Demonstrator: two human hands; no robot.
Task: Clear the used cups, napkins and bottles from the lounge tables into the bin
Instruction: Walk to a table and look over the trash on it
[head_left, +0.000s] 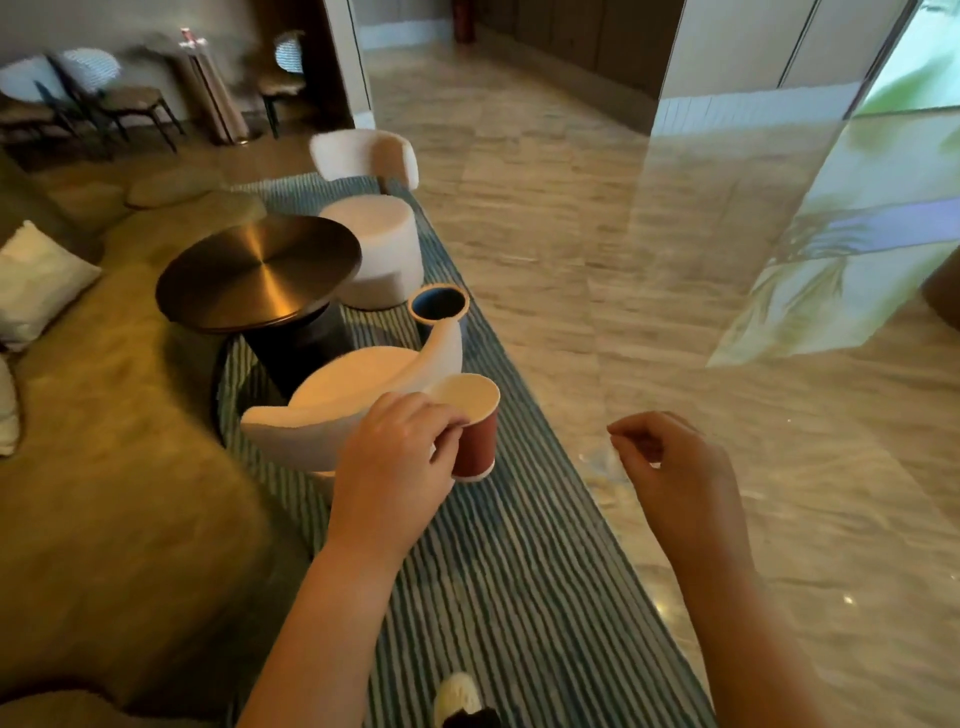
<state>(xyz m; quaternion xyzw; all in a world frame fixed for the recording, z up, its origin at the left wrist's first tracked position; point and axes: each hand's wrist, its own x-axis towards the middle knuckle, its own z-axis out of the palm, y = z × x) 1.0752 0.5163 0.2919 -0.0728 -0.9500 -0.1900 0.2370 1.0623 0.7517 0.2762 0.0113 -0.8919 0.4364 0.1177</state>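
Head view, item list.

- Left hand (395, 457): fingers curled round a red paper cup (477, 436). The cup is held nearly upright in the air with its white inside showing. It is above the striped rug (519, 597), just beside a white armchair (337, 405).
- Right hand (675, 467): raised, fingers curled, thumb near forefinger. Cannot tell whether it pinches anything.
- Bin (439, 304): round, open-topped, dark blue inside, standing beyond the armchair.
- Worktop (260, 270): round, dark metal, left of the bin.
- White stool (379, 249): just beside the worktop.
- Pale cushion (36, 280): far left, on a sofa.
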